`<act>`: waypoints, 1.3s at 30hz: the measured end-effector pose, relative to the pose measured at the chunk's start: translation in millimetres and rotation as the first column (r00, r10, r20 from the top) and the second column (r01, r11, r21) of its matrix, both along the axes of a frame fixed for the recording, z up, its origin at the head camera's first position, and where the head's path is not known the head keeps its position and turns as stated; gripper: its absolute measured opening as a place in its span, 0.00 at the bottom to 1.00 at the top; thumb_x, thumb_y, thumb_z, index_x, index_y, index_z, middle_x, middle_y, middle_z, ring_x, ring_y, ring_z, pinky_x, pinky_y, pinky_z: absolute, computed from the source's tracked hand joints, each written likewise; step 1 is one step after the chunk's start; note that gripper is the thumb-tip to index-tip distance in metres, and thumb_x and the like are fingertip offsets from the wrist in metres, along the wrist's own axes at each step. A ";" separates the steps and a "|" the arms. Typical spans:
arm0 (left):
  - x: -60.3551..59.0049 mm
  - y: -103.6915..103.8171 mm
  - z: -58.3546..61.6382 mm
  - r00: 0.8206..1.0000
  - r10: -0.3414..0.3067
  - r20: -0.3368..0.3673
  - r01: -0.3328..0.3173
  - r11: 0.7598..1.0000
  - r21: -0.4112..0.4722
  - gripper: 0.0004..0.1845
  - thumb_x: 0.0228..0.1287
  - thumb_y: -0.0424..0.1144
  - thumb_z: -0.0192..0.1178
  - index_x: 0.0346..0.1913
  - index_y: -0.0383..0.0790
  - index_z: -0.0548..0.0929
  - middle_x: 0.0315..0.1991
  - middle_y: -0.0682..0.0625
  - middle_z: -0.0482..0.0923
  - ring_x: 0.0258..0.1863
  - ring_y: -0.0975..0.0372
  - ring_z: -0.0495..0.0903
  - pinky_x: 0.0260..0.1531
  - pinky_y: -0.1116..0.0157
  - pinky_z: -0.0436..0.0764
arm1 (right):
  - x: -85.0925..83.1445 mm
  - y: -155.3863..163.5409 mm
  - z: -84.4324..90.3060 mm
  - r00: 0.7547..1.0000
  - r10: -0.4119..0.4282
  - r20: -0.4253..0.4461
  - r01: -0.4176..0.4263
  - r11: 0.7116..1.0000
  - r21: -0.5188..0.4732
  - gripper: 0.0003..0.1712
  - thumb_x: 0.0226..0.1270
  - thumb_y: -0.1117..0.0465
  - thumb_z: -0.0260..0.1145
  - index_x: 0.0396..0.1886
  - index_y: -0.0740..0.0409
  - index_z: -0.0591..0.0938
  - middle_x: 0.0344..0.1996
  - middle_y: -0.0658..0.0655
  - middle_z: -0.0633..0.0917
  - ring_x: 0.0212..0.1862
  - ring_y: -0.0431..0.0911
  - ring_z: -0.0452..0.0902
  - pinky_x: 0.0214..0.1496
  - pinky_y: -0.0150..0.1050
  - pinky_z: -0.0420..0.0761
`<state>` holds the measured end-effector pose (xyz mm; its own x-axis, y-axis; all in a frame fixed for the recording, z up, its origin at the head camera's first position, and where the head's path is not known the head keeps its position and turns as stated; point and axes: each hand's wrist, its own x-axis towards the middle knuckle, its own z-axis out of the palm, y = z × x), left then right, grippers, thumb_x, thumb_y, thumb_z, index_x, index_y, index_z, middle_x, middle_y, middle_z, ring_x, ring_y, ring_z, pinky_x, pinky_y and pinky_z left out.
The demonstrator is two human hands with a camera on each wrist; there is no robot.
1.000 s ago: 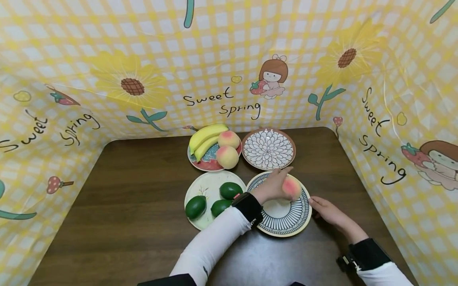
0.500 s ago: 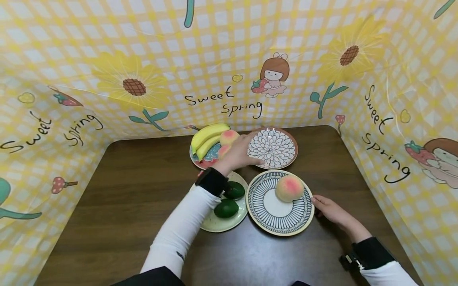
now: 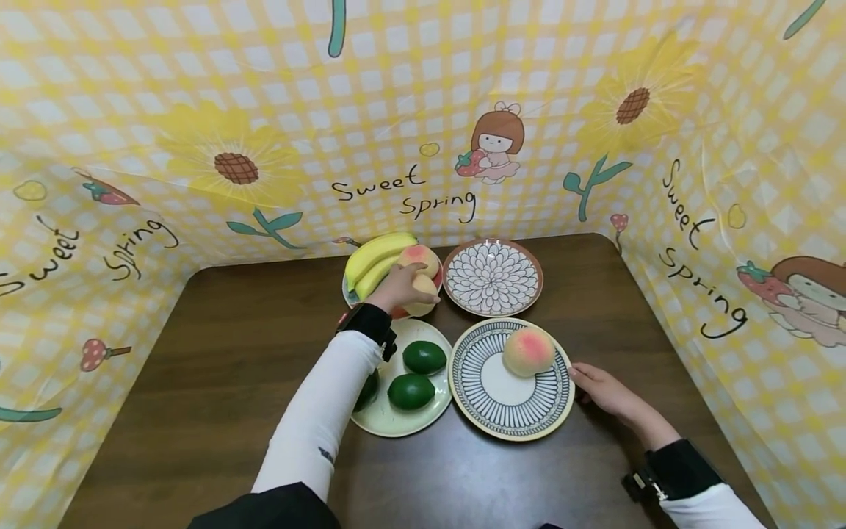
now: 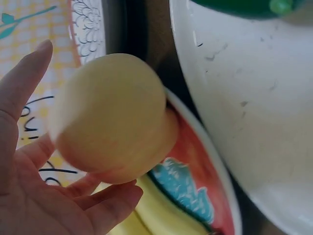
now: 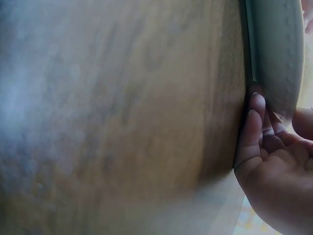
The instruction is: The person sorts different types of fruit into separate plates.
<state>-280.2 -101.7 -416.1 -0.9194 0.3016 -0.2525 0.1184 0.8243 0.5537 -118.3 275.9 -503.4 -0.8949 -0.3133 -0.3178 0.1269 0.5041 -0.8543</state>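
On the tabletop (image 3: 231,323): four plates sit in a block at the middle, fenced by a yellow checked backdrop (image 3: 410,110) printed with sunflowers.
Left hand (image 3: 401,288): reached out to the far-left fruit plate (image 4: 208,169), fingers curled round the near peach (image 4: 113,117). In the left wrist view the thumb stands up on one side and the fingers cup beneath; the fruit looks seated in the palm, though whether it has left the plate I cannot tell.
Right hand (image 3: 603,391): relaxed, holding nothing, fingertips (image 5: 255,115) resting against the outer rim of the striped plate (image 3: 476,400), seemingly steadying it.
Fruit plate also holds: bananas (image 3: 373,256) and a second peach (image 3: 419,255) behind the one being gripped.
Striped plate holds: one peach (image 3: 528,351), set toward its far right side.
Flower-pattern plate (image 3: 492,278): at the far right, nothing on it.
Pale plate (image 3: 380,419): near left, with green mangoes (image 3: 424,356) on it, partly under the left sleeve (image 3: 317,419).
Step in hand: by my reading, closing the grip on the near peach, with one peach already across on the striped plate.
Next move calls for: a firm hold, then a lift clear of the bananas and the other peach, and a carry over the pale plate without brushing the mangoes.
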 end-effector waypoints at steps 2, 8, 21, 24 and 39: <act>-3.5 -0.9 -5.4 1.000 0.000 0.008 0.000 1.000 -0.012 0.46 0.60 0.49 0.71 0.78 0.39 0.64 0.77 0.34 0.62 0.80 0.40 0.55 0.79 0.49 0.62 | 1.0 -0.9 0.2 1.000 -0.008 0.008 0.008 1.000 0.003 0.27 0.86 0.59 0.44 0.66 0.80 0.69 0.51 0.71 0.80 0.47 0.44 0.74 0.45 0.40 0.80; -9.7 -3.0 -16.9 1.000 -0.006 0.027 0.006 1.000 0.014 0.45 0.58 0.44 0.71 0.77 0.36 0.65 0.73 0.33 0.69 0.72 0.42 0.70 0.72 0.49 0.71 | 1.8 -0.9 1.1 0.999 -0.031 0.017 0.031 0.999 0.013 0.28 0.86 0.57 0.44 0.67 0.79 0.69 0.53 0.72 0.80 0.47 0.42 0.75 0.45 0.38 0.80; -10.7 -3.2 -20.5 0.999 -0.036 0.028 0.035 0.998 0.051 0.43 0.61 0.42 0.67 0.76 0.32 0.62 0.70 0.31 0.71 0.68 0.42 0.73 0.70 0.48 0.73 | 1.8 -1.0 -0.1 0.999 -0.045 0.000 0.045 0.999 0.016 0.28 0.86 0.57 0.45 0.67 0.78 0.69 0.54 0.72 0.80 0.49 0.45 0.76 0.46 0.39 0.81; -10.7 -3.1 -21.9 0.999 -0.031 0.034 0.029 0.998 0.062 0.43 0.62 0.42 0.67 0.76 0.32 0.62 0.71 0.31 0.70 0.68 0.41 0.73 0.70 0.48 0.72 | 1.6 -1.0 -0.6 0.999 -0.049 0.005 0.048 0.999 0.020 0.28 0.86 0.57 0.45 0.67 0.79 0.69 0.54 0.72 0.80 0.48 0.44 0.76 0.46 0.39 0.80; -0.3 -2.7 -12.3 0.999 -0.034 0.003 0.034 0.997 0.070 0.42 0.61 0.42 0.67 0.75 0.32 0.63 0.69 0.31 0.72 0.65 0.41 0.75 0.68 0.49 0.74 | 0.2 -0.5 -3.2 0.999 -0.044 -0.018 0.044 0.999 0.004 0.27 0.86 0.59 0.44 0.65 0.80 0.70 0.52 0.73 0.80 0.46 0.44 0.75 0.44 0.39 0.80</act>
